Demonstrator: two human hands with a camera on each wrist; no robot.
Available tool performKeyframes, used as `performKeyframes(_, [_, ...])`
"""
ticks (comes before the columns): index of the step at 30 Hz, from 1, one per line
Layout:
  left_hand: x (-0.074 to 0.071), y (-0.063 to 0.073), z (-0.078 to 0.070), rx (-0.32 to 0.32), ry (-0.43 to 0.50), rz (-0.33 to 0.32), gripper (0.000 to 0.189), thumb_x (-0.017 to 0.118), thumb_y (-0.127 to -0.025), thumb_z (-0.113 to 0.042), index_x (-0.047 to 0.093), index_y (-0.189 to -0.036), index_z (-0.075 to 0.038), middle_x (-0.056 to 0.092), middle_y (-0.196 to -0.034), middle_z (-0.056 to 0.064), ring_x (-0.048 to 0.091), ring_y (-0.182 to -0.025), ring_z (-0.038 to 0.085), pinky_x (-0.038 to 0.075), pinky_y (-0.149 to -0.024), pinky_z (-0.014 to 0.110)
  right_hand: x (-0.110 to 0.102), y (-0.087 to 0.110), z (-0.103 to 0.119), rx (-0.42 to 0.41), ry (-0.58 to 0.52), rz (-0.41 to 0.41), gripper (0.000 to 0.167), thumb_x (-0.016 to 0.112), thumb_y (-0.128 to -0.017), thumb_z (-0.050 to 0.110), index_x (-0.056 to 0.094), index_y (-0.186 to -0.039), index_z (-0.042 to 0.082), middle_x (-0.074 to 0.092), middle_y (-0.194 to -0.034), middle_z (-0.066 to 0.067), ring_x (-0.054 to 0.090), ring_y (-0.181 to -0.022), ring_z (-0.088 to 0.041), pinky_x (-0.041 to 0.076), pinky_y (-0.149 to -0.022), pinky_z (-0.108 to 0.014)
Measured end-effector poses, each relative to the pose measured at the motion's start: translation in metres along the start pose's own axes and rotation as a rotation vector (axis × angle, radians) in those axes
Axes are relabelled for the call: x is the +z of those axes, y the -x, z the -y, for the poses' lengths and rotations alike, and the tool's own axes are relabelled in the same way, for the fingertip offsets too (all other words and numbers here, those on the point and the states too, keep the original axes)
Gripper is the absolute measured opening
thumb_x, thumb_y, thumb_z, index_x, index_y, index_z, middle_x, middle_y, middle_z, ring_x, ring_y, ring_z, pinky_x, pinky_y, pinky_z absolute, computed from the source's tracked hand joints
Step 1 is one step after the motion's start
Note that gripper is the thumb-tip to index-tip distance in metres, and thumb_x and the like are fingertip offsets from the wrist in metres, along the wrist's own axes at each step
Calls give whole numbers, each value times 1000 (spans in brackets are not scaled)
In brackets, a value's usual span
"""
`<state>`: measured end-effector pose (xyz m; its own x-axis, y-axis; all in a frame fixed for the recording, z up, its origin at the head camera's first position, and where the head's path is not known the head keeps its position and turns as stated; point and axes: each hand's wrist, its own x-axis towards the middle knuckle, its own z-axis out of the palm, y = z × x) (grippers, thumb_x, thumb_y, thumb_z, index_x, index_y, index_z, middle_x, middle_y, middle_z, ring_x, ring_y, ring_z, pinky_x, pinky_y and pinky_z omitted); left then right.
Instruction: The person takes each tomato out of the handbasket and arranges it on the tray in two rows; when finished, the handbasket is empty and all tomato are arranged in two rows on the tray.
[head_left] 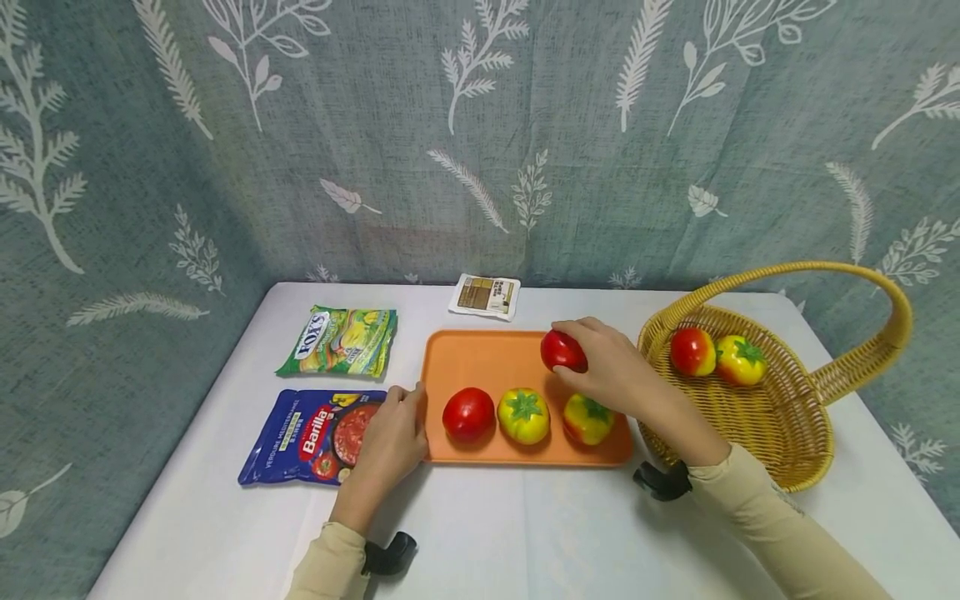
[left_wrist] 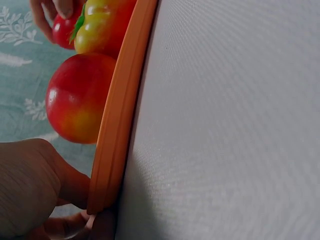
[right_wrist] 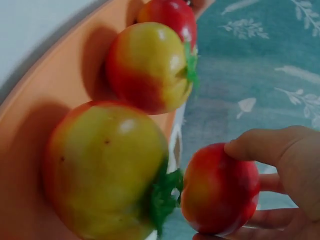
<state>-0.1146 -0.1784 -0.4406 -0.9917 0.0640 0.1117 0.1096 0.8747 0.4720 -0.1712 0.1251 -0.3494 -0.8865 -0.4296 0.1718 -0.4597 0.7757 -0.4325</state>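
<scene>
My right hand (head_left: 600, 362) grips a red toy tomato (head_left: 564, 351) over the back right part of the orange tray (head_left: 480, 354). In the right wrist view, thumb and fingers wrap round that tomato (right_wrist: 220, 189). My left hand (head_left: 395, 433) pinches the tray's left edge; in the left wrist view the thumb lies at the rim (left_wrist: 114, 130), fingers below. Along the tray's front sit a red tomato (head_left: 468, 415), a yellow tomato with a green calyx (head_left: 523, 417) and a yellow-red tomato (head_left: 588, 419) just in front of my right hand.
A wicker basket (head_left: 780, 433) with a tall handle stands at the right, holding two tomatoes (head_left: 693, 351). Left of the tray lie a green Fox's bag (head_left: 341, 342) and a blue Barilla pouch (head_left: 300, 437), partly behind my left hand. A small white packet (head_left: 485, 297) lies behind the tray.
</scene>
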Motion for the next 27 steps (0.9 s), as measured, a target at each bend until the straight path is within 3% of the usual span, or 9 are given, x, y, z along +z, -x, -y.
performKeyframes(18, [-1, 0, 0, -13, 20, 17, 59, 71, -85, -2, 54, -141, 2, 56, -113, 20, 60, -93, 32, 55, -84, 50, 20, -19, -19, 105, 106, 120, 60, 77, -86, 23, 55, -137, 0, 61, -113, -22, 62, -92, -33, 57, -80, -47])
performKeyframes(27, [-2, 0, -1, -22, 13, 16, 58, 71, -86, -4, 54, -141, 2, 56, -114, 20, 61, -95, 33, 54, -85, 50, 23, -26, -21, 135, 135, 169, 61, 78, -86, 20, 53, -137, -2, 61, -114, -23, 62, -94, -34, 56, -83, -47])
